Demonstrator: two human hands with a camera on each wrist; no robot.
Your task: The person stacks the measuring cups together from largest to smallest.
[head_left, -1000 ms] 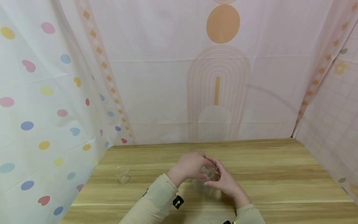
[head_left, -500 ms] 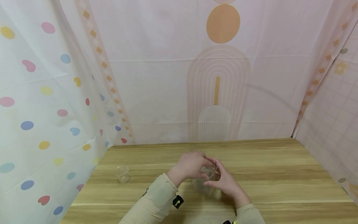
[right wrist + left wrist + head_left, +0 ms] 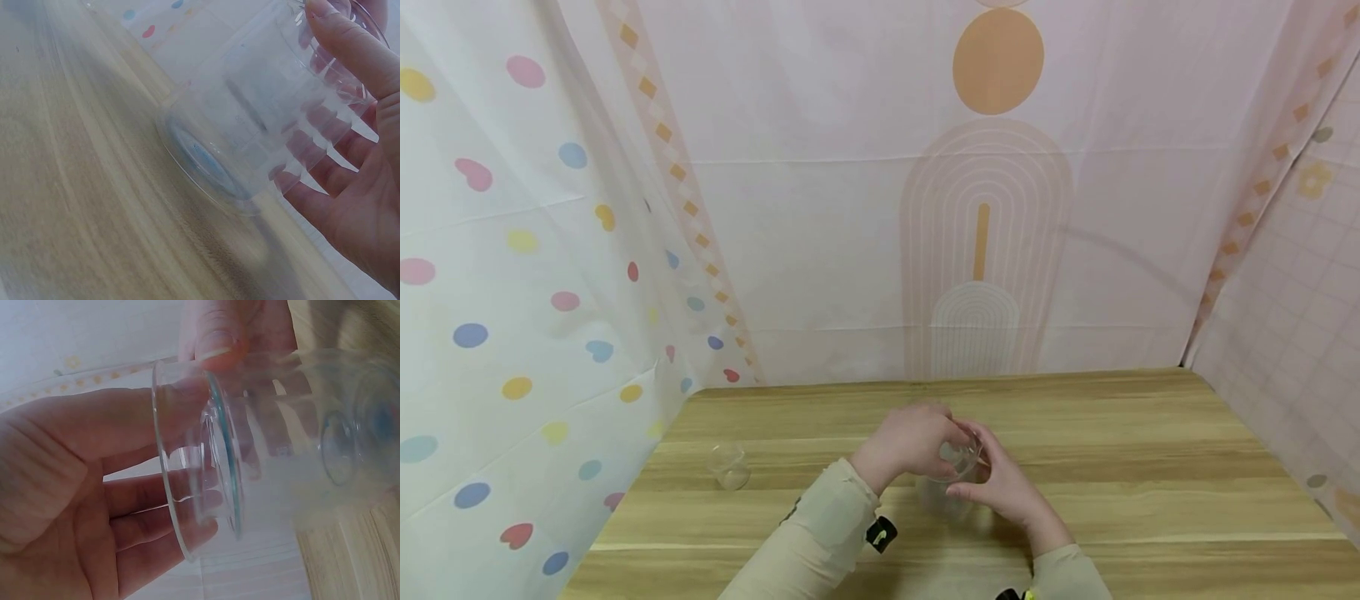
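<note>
My left hand [image 3: 910,440] reaches over the mouth of a clear cylindrical container [image 3: 942,500] held low over the table. In the left wrist view its thumb and fingers grip a clear wide-rimmed piece [image 3: 164,440] at that mouth; a teal-edged ring [image 3: 228,456] shows just beyond. Whether the piece sits inside the container or is joined to it, I cannot tell. My right hand [image 3: 350,200] holds the same container from the other side, fingers curled round its wall. A bluish patch [image 3: 203,156] shows at its base, which tilts toward the tabletop.
A small clear cup [image 3: 730,468] stands apart on the left of the wooden table [image 3: 1120,433]. Patterned curtains [image 3: 820,250] hang behind the table and along both sides. A black wrist device [image 3: 881,534] sits by the left sleeve.
Both hands keep their hold on the clear container, with almost no movement. The head view has shifted very slightly.
</note>
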